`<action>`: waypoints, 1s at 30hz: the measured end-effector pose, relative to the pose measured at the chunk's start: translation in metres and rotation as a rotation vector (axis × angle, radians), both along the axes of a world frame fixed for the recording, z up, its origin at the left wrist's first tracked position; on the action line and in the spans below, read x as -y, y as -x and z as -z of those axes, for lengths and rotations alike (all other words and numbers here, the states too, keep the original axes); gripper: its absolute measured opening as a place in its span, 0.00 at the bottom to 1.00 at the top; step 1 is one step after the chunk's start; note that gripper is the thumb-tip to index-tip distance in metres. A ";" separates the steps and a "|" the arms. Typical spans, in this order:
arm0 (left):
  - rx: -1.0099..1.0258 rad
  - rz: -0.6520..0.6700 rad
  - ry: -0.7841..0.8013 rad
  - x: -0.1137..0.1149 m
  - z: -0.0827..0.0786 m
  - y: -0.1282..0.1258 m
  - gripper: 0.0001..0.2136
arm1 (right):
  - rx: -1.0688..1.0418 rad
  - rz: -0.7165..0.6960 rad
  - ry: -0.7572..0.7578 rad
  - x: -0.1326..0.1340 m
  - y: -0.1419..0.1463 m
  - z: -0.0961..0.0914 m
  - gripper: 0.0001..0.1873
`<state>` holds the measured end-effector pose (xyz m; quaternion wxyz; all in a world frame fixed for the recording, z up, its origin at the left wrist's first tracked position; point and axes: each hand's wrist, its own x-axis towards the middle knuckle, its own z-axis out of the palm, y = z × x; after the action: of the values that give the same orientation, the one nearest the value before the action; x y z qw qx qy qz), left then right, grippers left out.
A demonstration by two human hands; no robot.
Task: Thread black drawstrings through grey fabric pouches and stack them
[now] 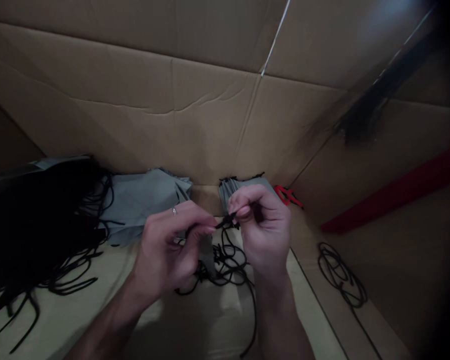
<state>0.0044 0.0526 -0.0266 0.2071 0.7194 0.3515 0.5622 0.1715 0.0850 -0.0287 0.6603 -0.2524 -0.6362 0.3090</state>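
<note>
Both hands meet over the middle of the work surface, with a short length of black cord [227,220] stretched between their fingertips. My left hand [172,245], a ring on one finger, pinches one end of it. The other end is pinched between thumb and finger of my right hand [264,225]. It looks like a knot where the fingers meet, though it is too dark to be sure. Loops of black cord [232,265] hang or lie below. Part of a grey fabric piece [207,257] shows under my left hand.
A big heap of black cords [37,225] covers the left side. Behind it lie grey fabric pieces [135,192]; another grey stack [228,189] stands by the cardboard wall [135,85]. Red-handled scissors [288,196] rest at the back right. A coiled cord [339,275] lies right.
</note>
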 end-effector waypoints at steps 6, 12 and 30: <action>0.084 0.078 -0.098 0.005 0.003 -0.008 0.11 | -0.149 -0.148 0.110 -0.003 -0.005 0.000 0.18; 0.021 0.017 0.073 0.003 -0.002 0.001 0.06 | 0.065 -0.339 0.175 -0.004 -0.024 -0.011 0.19; 0.169 0.211 0.182 -0.002 0.001 0.009 0.05 | -0.075 -0.652 0.217 -0.007 -0.007 0.002 0.18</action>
<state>-0.0042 0.0544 -0.0277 0.3579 0.6806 0.3049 0.5619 0.1784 0.0921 -0.0302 0.5192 -0.0930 -0.6221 0.5786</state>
